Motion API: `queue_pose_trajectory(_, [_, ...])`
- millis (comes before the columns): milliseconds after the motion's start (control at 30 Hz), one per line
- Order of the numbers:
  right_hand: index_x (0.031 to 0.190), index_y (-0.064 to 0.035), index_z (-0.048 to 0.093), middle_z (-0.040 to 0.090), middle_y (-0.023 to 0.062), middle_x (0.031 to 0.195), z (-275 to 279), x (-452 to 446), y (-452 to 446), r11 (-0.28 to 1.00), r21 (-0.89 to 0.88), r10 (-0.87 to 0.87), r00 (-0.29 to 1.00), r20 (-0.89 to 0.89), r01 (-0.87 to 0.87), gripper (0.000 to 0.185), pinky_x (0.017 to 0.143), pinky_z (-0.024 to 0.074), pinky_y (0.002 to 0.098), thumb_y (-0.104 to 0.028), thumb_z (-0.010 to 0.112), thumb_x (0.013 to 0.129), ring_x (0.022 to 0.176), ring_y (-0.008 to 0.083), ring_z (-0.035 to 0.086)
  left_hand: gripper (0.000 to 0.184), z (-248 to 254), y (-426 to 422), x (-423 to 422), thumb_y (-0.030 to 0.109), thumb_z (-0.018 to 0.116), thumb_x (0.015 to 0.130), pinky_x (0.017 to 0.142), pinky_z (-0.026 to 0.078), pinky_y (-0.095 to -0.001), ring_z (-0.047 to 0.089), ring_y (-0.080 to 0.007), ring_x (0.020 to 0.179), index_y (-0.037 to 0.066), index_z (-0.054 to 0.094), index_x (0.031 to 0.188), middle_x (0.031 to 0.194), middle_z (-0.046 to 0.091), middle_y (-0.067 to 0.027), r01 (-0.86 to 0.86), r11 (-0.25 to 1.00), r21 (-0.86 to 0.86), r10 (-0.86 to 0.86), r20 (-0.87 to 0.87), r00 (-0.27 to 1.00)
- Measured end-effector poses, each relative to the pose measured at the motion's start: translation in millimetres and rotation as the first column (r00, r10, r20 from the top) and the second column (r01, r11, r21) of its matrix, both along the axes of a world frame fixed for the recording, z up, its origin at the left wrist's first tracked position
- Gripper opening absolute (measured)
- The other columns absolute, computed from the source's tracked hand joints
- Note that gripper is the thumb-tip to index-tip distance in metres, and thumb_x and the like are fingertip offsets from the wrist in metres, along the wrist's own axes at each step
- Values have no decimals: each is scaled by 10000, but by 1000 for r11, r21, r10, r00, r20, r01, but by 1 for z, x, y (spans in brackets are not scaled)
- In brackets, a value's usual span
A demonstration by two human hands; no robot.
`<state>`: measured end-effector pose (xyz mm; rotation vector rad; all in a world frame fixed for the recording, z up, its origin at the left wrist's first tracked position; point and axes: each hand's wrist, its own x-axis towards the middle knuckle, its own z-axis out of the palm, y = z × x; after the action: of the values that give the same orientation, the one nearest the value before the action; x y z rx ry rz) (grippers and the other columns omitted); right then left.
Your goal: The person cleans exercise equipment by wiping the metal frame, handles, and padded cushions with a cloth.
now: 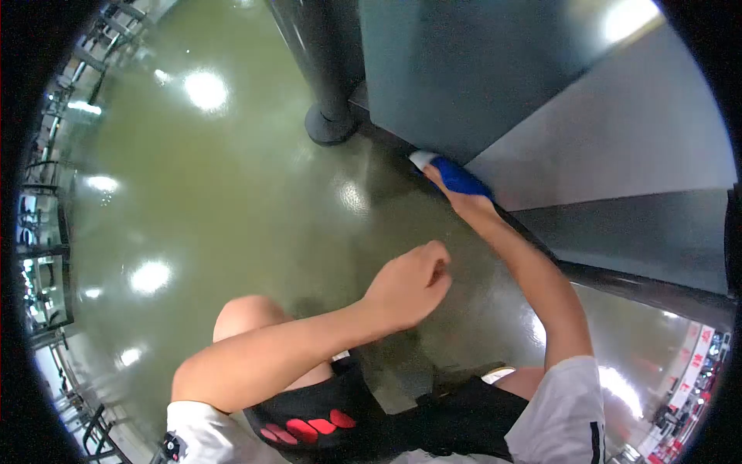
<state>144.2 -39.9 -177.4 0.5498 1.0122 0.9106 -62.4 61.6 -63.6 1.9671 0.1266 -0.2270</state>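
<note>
My right hand [469, 203] reaches down to the foot of a large grey panelled unit [456, 85]. Its fingers are closed on a blue cloth [461, 178] with a white end, pressed low against the unit's bottom edge near the floor. Part of the fingers is hidden by the cloth. My left hand [408, 284] hangs in the air above the floor, curled into a loose fist with nothing visible in it.
A dark round post [328, 116] with a wide base stands left of the unit. The glossy green floor [232, 185] reflects lights. Racks and frames [46, 209] line the far left. A red and white lettered banner [692, 363] is at the lower right.
</note>
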Motion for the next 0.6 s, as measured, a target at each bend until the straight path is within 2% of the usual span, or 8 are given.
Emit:
queue_pose_trajectory(33, [1464,-18,171,133,113,1536,9,-3,13,1000,23,9,993,-121,-6,626,1154,122,438,-316,394,961,1405,264,156,180,-14,-7,-2,170,532,855,756,479,-419,608,-354,866,27,521,965,894,599,-184,2,1000,15,-2,3,1000])
queue_pose_trajectory(100, [1466,-23,168,125,112,1540,-13,1,40,999,53,14,994,-111,-8,620,1156,119,421,-317,383,965,1408,250,156,193,-40,-18,0,197,525,861,740,482,-444,614,-377,855,39,542,972,889,622,-197,-40,977,209,103,-296,950])
queue_pose_trajectory(167, [1468,-28,164,117,111,1543,-39,13,57,997,76,21,995,-100,-13,614,1158,115,404,-318,372,968,1411,236,155,195,-62,-25,7,209,516,867,734,482,-460,612,-395,846,39,553,955,874,631,-204,-66,970,234,115,-203,972])
queue_pose_trajectory(200, [1470,-36,166,123,100,1544,-51,18,60,985,174,20,971,-237,23,608,1159,108,391,-319,364,970,1408,223,167,202,-69,-30,13,221,508,873,728,482,-475,609,-413,836,39,565,939,860,640,-211,-70,962,263,105,-123,987])
queue_pose_trajectory(333, [1474,-47,160,130,86,1545,-51,3,-6,946,295,-3,910,-415,137,604,1159,106,373,-321,352,971,1407,208,177,223,-104,-75,48,227,501,885,688,501,-435,642,-346,740,18,579,887,794,652,-189,-168,951,258,214,-163,963])
queue_pose_trajectory(400, [1476,-50,152,130,84,1546,-55,-3,-57,930,317,-26,892,-452,187,606,1159,111,369,-320,350,971,1407,207,176,246,-142,-95,52,216,489,898,643,508,-358,643,-224,667,-2,593,848,742,651,-140,-334,939,-88,323,-119,939])
queue_pose_trajectory(500, [1478,-53,139,130,80,1546,-79,-4,-139,914,300,-75,840,-537,274,609,1158,119,362,-320,346,970,1407,205,174,247,-172,-110,45,189,473,906,615,497,-296,618,-134,647,-14,602,846,720,645,-99,-250,965,-80,223,-251,942])
queue_pose_trajectory(600, [1480,-57,127,131,76,1546,-81,10,-205,888,267,-130,762,-634,373,612,1156,127,355,-319,342,970,1408,203,172,246,-174,-119,50,162,452,911,614,499,-292,628,-147,658,-20,604,844,717,647,-95,-135,977,-164,76,-320,944])
